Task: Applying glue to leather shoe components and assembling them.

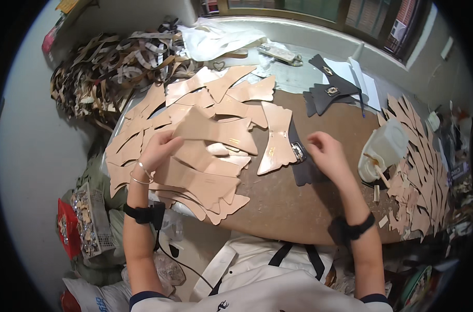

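Observation:
My left hand pinches the left end of a beige bow-shaped leather piece, raised over a spread of similar pieces. Below it, more beige pieces lie overlapping. In the middle of the table, a single beige piece with small gold marks rests partly over a dark leather piece, which bears a metal buckle. My right hand hovers just right of that buckle, fingers half curled with a gap at the thumb; nothing shows in it.
Dark leather pieces with buckles lie at the back beside white paper and a pen. To the right stand a translucent plastic container with a brush-like stick and stacked beige pieces. Leather strips heap up back left.

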The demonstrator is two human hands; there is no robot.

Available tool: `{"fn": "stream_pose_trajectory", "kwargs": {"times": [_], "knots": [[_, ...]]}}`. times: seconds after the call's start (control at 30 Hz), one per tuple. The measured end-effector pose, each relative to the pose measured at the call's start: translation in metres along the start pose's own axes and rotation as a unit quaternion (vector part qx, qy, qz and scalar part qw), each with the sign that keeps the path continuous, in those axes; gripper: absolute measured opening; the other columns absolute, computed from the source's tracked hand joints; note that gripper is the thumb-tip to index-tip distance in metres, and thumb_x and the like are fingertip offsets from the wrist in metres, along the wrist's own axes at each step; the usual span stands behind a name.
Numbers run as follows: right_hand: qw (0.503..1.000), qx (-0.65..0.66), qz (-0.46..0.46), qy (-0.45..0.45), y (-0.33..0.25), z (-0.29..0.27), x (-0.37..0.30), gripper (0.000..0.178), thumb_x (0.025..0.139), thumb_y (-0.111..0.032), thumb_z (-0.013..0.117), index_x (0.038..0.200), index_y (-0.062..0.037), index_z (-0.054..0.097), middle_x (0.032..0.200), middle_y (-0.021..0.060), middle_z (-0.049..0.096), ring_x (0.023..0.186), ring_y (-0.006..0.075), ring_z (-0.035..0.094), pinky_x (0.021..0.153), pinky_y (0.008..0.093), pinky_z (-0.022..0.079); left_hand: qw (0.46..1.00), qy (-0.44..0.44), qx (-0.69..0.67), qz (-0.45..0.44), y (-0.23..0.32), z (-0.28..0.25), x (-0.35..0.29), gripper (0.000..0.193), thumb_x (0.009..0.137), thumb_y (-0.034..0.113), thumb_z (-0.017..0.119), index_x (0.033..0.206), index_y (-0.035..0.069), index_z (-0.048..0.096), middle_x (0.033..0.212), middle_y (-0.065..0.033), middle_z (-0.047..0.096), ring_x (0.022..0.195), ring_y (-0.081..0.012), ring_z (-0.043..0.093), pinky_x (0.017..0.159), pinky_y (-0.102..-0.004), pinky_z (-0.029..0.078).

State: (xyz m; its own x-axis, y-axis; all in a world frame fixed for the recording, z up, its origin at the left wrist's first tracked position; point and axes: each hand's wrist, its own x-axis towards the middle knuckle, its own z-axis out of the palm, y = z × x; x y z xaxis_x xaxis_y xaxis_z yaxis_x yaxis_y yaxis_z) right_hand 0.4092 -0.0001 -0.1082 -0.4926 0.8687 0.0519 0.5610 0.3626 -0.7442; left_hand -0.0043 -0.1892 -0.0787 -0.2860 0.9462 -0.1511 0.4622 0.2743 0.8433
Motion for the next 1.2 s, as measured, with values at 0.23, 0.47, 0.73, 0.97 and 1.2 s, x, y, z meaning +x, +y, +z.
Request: {"fn": "stream_pose_trajectory", "kwargs": {"times": [0.23, 0.47, 0.73, 0.97, 1.2], "knots": [[0.967, -0.213, 0.1, -0.1, -0.005, 0.026, 0.026, 0.086, 0.056, -0.048, 0.094, 0.114, 0.0055, 0.061, 0.109, 0.0258, 0.068, 0.109, 0.0409, 0.065, 0.095, 0.0415, 0.054, 0.877, 0.27, 0.381, 0.113, -0.007, 0.031, -0.005, 0.054, 0.087, 0.03, 0.076, 0.129, 0.001, 0.059, 0.099, -0.018, 0.065, 0.085, -0.0308, 0.065, 0.076, -0.0388, 0.053], [0.955, -0.077, 0.102, -0.269, -0.022, -0.041, 0.076, 0.044, 0.068, -0.033, 0.089, 0.081, -0.0026, 0.06, 0.072, 0.0016, 0.056, 0.069, 0.0146, 0.054, 0.062, 0.0339, 0.044, 0.956, 0.161, 0.225, 0.103, 0.085, 0.22, 0.028, 0.075, 0.085, 0.033, 0.076, 0.144, 0.0, 0.043, 0.107, -0.0217, 0.062, 0.093, -0.0353, 0.065, 0.08, -0.044, 0.054], [0.922, -0.275, 0.01, -0.271, 0.019, -0.137, 0.212, 0.065, 0.065, -0.01, 0.081, 0.126, -0.0067, 0.059, 0.111, 0.0129, 0.07, 0.105, 0.03, 0.066, 0.087, 0.0413, 0.053, 0.974, 0.135, 0.173, 0.054, 0.074, 0.256, 0.042, 0.086, 0.072, 0.017, 0.085, 0.142, -0.004, 0.04, 0.11, -0.0247, 0.057, 0.099, -0.0403, 0.06, 0.087, -0.0433, 0.051], [0.838, -0.496, -0.024, -0.228, 0.077, -0.089, 0.228, 0.097, 0.066, -0.021, 0.081, 0.152, -0.0165, 0.039, 0.13, 0.0212, 0.054, 0.112, 0.0392, 0.061, 0.095, 0.0437, 0.052, 0.999, -0.033, 0.013, 0.002, 0.084, 0.225, -0.002, 0.069, 0.077, 0.015, 0.081, 0.137, 0.003, 0.05, 0.098, -0.0123, 0.063, 0.084, -0.0271, 0.064, 0.077, -0.0374, 0.053], [0.826, -0.502, -0.087, -0.241, 0.033, -0.069, 0.176, 0.038, 0.078, -0.022, 0.064, 0.11, -0.0033, 0.071, 0.096, 0.0213, 0.071, 0.097, 0.0385, 0.069, 0.085, 0.0458, 0.056, 0.996, -0.051, -0.076, -0.015, 0.08, 0.248, 0.008, 0.071, 0.081, 0.012, 0.078, 0.141, -0.002, 0.044, 0.084, -0.0069, 0.063, 0.071, -0.0185, 0.064, 0.068, -0.0312, 0.053]]}}
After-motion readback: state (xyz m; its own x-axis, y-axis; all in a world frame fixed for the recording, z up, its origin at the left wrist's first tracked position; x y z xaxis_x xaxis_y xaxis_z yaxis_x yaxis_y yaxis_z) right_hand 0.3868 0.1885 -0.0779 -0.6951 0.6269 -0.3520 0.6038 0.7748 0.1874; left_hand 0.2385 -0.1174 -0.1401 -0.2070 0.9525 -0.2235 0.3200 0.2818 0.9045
